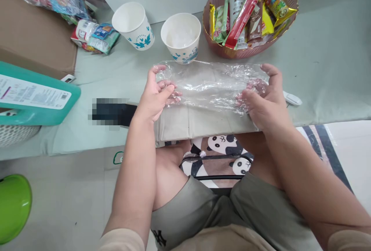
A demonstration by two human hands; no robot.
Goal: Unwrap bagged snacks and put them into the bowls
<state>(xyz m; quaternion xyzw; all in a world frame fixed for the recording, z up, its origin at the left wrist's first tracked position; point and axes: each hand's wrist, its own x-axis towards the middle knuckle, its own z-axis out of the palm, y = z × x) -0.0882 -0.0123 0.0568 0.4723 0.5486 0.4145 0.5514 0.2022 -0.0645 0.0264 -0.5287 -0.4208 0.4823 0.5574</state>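
Stretched between my hands is a crinkled sheet of clear plastic film [208, 82], possibly a thin bag. My left hand [158, 94] grips its left end, some fingers showing through the plastic. At the other end my right hand [266, 96] is closed on the gathered film, thumb toward me. Under the film lies a pale grey, flat thing [188, 123] at the table's front edge. Just beyond the film stands a paper cup [185, 55] with a blue print and something whitish inside. A second paper cup [135, 26] is to its left.
A pink bowl [220, 52] of wrapped snacks stands at the back right. Snack packets [95, 36], a cardboard box [58, 53] and a teal jug [68, 94] are on the left. A dark, partly blurred-out object [130, 115] lies beside my left wrist. A white handle [292, 99] shows past my right hand.
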